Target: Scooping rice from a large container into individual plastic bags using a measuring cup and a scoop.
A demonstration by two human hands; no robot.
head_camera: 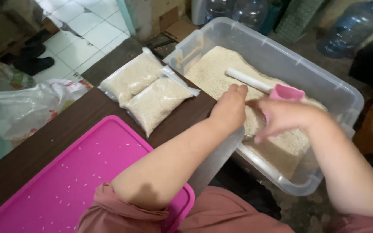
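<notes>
Pink scoop (286, 92): over the rice (221, 69) in the clear bin (324, 82), off the counter's (65, 125) far edge.
Right hand (281, 117): grip closed on scoop.
Left hand (229, 108): grip state unclear, above rice.
Rice bags (150, 92): at the counter's far edge.

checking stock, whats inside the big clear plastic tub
The clear plastic tub holds white rice grains, a white tube and a pink scoop; both hands hide part of the rice.

A dark brown wooden worktop (65, 129) stands over a white tiled floor (83, 30). Large clear plastic water bottles (350, 28) sit on the grey concrete ground beyond, beside flattened brown cardboard (180, 28), in soft daylight.
</notes>
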